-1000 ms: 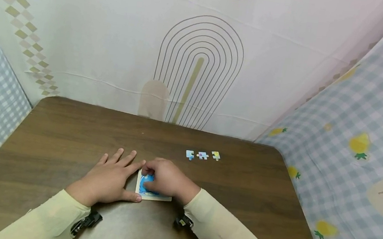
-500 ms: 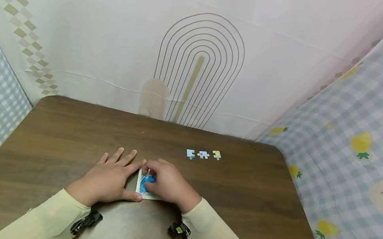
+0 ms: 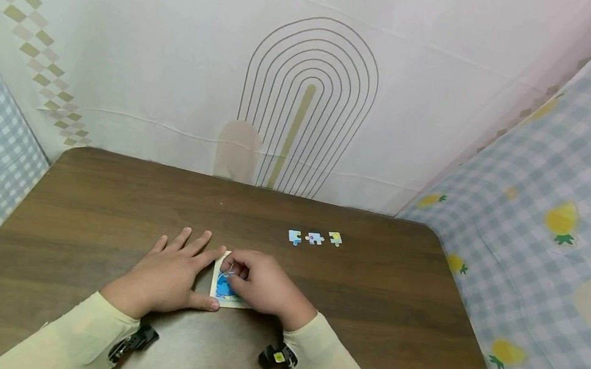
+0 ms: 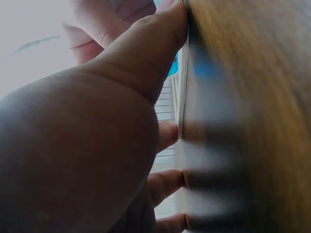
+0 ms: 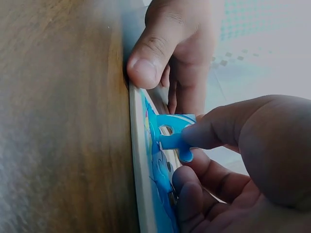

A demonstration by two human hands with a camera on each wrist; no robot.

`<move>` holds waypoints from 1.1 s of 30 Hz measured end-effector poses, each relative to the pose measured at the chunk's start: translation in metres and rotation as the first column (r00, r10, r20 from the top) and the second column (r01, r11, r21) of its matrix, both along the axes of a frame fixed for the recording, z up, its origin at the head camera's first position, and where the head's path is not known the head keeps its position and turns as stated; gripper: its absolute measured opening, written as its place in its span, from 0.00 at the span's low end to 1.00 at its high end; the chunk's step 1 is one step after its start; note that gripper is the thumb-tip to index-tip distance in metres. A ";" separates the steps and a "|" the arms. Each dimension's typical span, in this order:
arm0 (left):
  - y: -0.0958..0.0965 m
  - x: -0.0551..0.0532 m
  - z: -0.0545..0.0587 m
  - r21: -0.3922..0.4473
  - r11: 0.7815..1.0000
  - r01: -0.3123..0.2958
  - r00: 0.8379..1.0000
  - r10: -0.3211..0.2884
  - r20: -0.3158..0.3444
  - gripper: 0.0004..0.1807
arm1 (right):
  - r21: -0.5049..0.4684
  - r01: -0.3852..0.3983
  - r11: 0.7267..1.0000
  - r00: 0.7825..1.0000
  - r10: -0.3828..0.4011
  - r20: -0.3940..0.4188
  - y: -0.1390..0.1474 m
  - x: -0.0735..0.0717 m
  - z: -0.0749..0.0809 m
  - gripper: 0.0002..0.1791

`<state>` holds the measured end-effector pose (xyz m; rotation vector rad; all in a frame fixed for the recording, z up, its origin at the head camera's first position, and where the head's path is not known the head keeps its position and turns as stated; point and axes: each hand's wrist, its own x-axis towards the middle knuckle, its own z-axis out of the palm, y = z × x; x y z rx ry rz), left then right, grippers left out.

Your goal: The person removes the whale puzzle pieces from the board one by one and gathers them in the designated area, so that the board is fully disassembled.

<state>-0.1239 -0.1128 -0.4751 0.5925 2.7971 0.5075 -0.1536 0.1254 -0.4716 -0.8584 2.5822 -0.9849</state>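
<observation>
In the head view, a small blue-pictured puzzle board with a pale rim lies flat on the table. The left hand has its fingers spread, index fingertip and thumb resting against the board's left corners. Over the board, the right hand pinches a blue puzzle piece between thumb and fingers, clearest in the right wrist view. That piece stands tilted up from the board, one edge close to or touching the picture. The board's right part is hidden under the right hand. The left wrist view shows the board's thin edge beside the fingers.
Three loose puzzle pieces, a pale blue one, a middle one and a yellowish one, lie in a row beyond the right hand. The brown table meets a hanging cloth at its back edge.
The right hand has shifted slightly right, its fingers rising a little, so more of the board's top left shows. The left hand stays put.
</observation>
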 end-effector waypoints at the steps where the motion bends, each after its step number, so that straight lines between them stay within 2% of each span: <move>1: 0.000 0.000 0.000 0.000 1.000 0.001 1.000 -0.001 -0.001 0.62 | -0.006 0.003 1.000 1.000 -0.003 0.004 0.000 0.000 0.000 0.09; 8: 0.001 0.000 -0.001 -0.002 1.000 0.001 1.000 -0.001 -0.005 0.62 | -0.033 0.038 0.999 0.999 -0.037 0.040 0.007 0.000 0.000 0.08; 12: 0.002 0.000 -0.001 -0.003 1.000 0.000 1.000 0.000 0.002 0.62 | -0.042 0.085 0.995 0.995 -0.082 0.064 0.017 -0.003 0.007 0.06; 19: 0.003 0.000 0.000 -0.009 1.000 -0.003 1.000 0.003 -0.002 0.62 | -0.034 0.160 0.987 0.987 -0.160 0.005 0.046 -0.016 0.028 0.07; 22: 0.002 0.000 0.000 -0.009 1.000 -0.007 1.000 0.007 0.002 0.62 | -0.022 0.209 0.978 0.978 -0.209 0.001 0.060 -0.021 0.035 0.08; 27: 0.002 0.001 0.000 -0.004 1.000 -0.008 1.000 0.008 0.009 0.62 | -0.008 0.293 0.956 0.955 -0.292 0.055 0.082 -0.029 0.042 0.08; 33: 0.001 0.001 0.000 -0.005 1.000 -0.007 1.000 0.007 0.001 0.62 | 0.032 0.359 0.933 0.928 -0.360 0.093 0.099 -0.038 0.041 0.09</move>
